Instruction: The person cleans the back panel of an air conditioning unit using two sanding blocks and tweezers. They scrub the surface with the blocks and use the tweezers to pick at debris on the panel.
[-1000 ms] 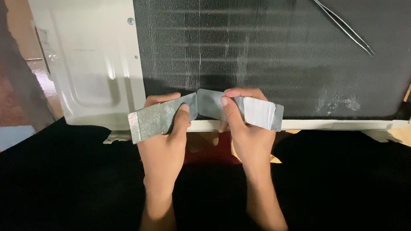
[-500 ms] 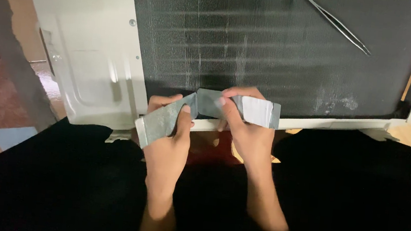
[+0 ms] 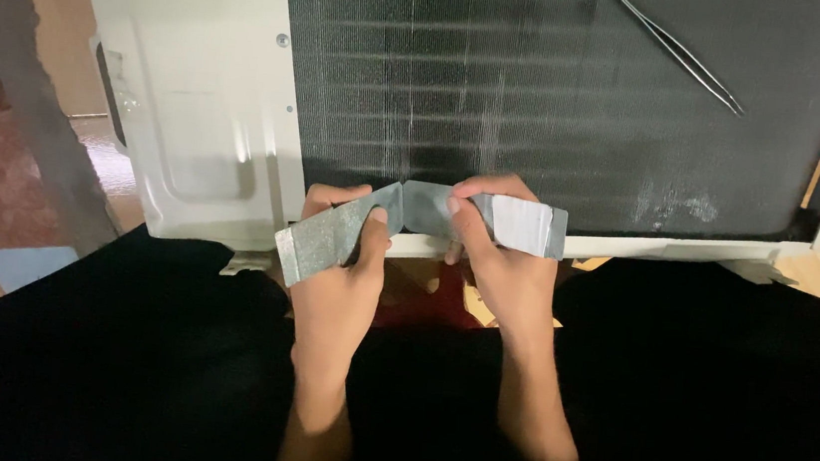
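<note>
Strip (image 3: 411, 223) of grey metal runs left-right across my view, kinked up in the middle, held in both hands. My left hand (image 3: 338, 269) clamps the lower left end, right hand (image 3: 500, 254) clamps the right half, thumbs on top. It's in the air, just ahead of the coil unit's (image 3: 543, 93) bottom edge. Black cloth (image 3: 715, 390) below; thin rods (image 3: 673, 47) lean at upper right.
</note>
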